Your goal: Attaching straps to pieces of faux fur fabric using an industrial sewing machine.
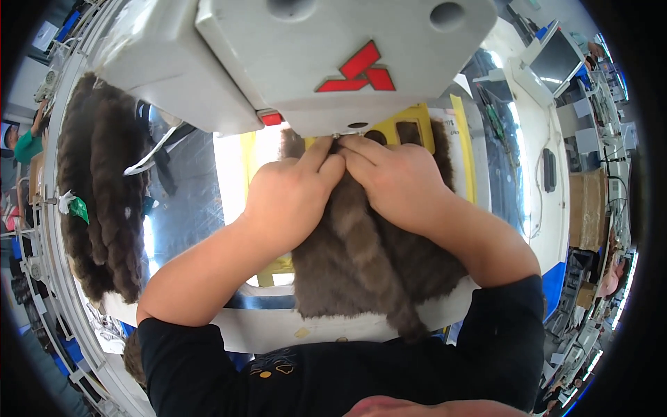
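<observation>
My left hand [292,198] and my right hand [399,184] meet just below the grey head of a sewing machine [292,52], near its small metal foot [336,135]. Their fingers are closed on brown fur, pinching and pressing a narrow fur strip [368,257] where it reaches the foot. The strip runs down between my hands over a wider brown fur piece [319,285] and hangs toward me at the lower right. A yellow plate [417,125] with openings shows behind my right hand. The fur under my fingertips is mostly hidden.
More dark fur strips [104,194] lie at the left with a green-and-white scrap [75,207]. A white strap [142,162] is beside them. A monitor [552,59] stands at the upper right, cardboard [586,208] below it. Another person in green [28,142] is at the far left.
</observation>
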A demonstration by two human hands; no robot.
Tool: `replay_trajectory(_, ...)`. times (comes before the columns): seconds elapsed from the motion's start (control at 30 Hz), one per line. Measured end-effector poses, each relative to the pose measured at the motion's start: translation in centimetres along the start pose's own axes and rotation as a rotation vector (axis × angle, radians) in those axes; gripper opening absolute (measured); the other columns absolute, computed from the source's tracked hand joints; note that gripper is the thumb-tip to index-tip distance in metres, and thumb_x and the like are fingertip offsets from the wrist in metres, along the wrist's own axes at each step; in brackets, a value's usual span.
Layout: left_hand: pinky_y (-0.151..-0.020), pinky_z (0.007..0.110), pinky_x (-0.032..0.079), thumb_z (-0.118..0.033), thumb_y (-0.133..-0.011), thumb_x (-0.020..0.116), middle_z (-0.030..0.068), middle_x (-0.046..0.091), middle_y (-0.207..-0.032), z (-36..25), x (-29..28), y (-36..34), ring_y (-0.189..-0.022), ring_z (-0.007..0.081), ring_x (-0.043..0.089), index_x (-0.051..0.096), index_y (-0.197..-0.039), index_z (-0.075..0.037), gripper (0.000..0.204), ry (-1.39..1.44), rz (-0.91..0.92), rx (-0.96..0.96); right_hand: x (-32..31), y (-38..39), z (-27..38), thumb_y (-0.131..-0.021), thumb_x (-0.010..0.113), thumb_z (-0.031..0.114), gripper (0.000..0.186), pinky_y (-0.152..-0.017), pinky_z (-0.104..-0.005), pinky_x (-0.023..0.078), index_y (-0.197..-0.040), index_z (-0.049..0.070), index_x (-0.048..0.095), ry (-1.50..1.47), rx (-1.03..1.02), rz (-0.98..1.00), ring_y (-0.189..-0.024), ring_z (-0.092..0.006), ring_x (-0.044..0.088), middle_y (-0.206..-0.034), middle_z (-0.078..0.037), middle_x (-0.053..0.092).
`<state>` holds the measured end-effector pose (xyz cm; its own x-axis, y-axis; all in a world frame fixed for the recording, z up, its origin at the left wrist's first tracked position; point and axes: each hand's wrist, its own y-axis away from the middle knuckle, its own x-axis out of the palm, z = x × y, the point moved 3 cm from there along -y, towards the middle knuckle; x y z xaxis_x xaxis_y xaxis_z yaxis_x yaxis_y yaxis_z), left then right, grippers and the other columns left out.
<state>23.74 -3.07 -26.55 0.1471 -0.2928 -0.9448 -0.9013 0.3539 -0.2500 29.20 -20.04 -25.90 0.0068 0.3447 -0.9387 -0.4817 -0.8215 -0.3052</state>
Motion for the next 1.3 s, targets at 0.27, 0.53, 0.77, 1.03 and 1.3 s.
replay_trajectory(0.27,-0.063,0.037,0.06,-0.003,-0.083,0.06,0.0148,0.067,-0.136,0.1,-0.1,-0.3,-0.079,0.0297,0.074,0.062,-0.115,-0.007,0.032,-0.024,0.068,-0.045,-0.7,-0.4,-0.3,-0.09,0.058,0.012,0.023,-0.058,-0.038,0.057,-0.111,0.004,0.065,-0.061,0.089,0.079,-0.077,-0.0254,0.073,-0.121,-0.008,0.071)
replay_trajectory(0.53,-0.063,0.039,0.061,-0.003,-0.085,0.058,0.0156,0.066,-0.138,-0.3,0.0,-0.4,-0.08,0.0321,0.075,0.061,-0.128,-0.008,0.043,-0.023,0.084,-0.08,-1.1,-0.8,0.2,-0.092,0.058,0.012,0.016,-0.057,-0.0389,0.057,-0.105,0.007,0.063,0.009,0.18,0.126,-0.078,-0.0268,0.074,-0.11,-0.007,0.071)
replay_trajectory(0.77,-0.061,0.039,0.06,-0.004,-0.086,0.058,0.0176,0.066,-0.137,-0.4,0.3,-0.4,-0.077,0.0311,0.075,0.06,-0.118,-0.007,0.032,-0.067,0.092,-0.06,-0.9,0.0,-1.0,-0.087,0.068,0.019,0.038,-0.062,-0.0376,0.057,-0.123,0.007,0.068,0.1,0.146,-0.05,-0.076,-0.0269,0.071,-0.11,-0.009,0.068)
replay_trajectory(1.03,-0.059,0.038,0.06,-0.005,-0.085,0.059,0.0179,0.067,-0.135,-0.4,0.3,-0.5,-0.074,0.029,0.075,0.058,-0.108,-0.007,0.023,-0.062,0.051,-0.046,-0.9,-0.2,-0.9,-0.084,0.073,0.022,0.037,-0.061,-0.0382,0.056,-0.12,0.011,0.072,0.083,0.164,0.036,-0.073,-0.0262,0.069,-0.097,-0.008,0.063)
replay_trajectory(1.3,-0.059,0.037,0.059,-0.005,-0.085,0.059,0.0163,0.067,-0.133,-0.3,0.3,-0.4,-0.071,0.0282,0.073,0.06,-0.111,-0.006,0.026,-0.025,0.019,-0.057,-1.1,-0.1,-0.8,-0.086,0.071,0.016,0.032,-0.066,-0.0372,0.058,-0.118,0.011,0.071,0.033,0.104,-0.048,-0.084,-0.0257,0.072,-0.1,-0.005,0.069)
